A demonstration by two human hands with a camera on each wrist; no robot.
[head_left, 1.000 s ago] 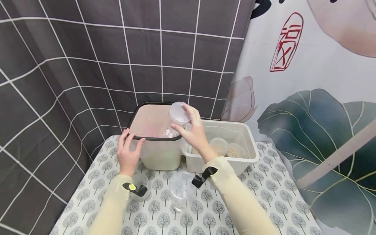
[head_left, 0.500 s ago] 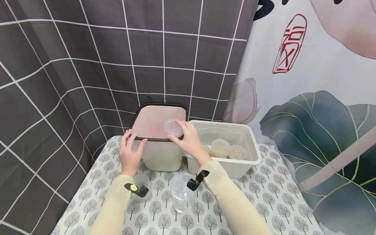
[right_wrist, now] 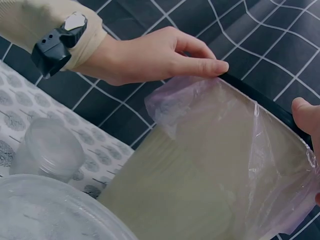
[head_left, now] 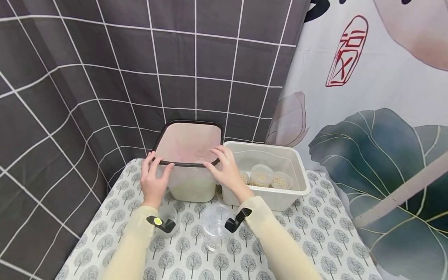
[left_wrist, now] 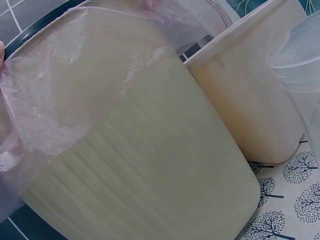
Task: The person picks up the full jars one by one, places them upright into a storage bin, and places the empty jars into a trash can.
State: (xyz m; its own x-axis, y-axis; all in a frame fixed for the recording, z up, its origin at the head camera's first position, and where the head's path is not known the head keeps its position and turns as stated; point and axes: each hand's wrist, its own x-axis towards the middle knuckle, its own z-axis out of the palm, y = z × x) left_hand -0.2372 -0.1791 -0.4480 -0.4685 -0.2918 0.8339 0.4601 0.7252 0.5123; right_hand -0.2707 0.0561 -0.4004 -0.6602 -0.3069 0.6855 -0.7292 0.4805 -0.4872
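Note:
A pale trash bin (head_left: 194, 188) with a black rim (head_left: 187, 164) stands at the back of the table. A thin pinkish plastic bag (right_wrist: 230, 135) lines it and folds down over the outside. My left hand (head_left: 154, 182) grips the rim at the front left corner, its thumb along the near edge. My right hand (head_left: 227, 169) holds the front right corner, fingers bent over the rim and thumb at the front. Just inside, near the right fingertips, a faint clear shape shows; most of the bin's contents are hidden by its front wall.
Right of the bin stands a white rectangular tub (head_left: 267, 191) with clear cups of pale beans (head_left: 281, 181). Clear plastic containers sit in front: a round one (head_left: 215, 221) between my arms and a smaller one (right_wrist: 50, 150) by my left wrist. A grey checked curtain (head_left: 175, 58) hangs behind.
My right hand has lowered a clear round plastic container into the bin and let it go; its fingers have come to the rim. My left hand has stayed on the rim.

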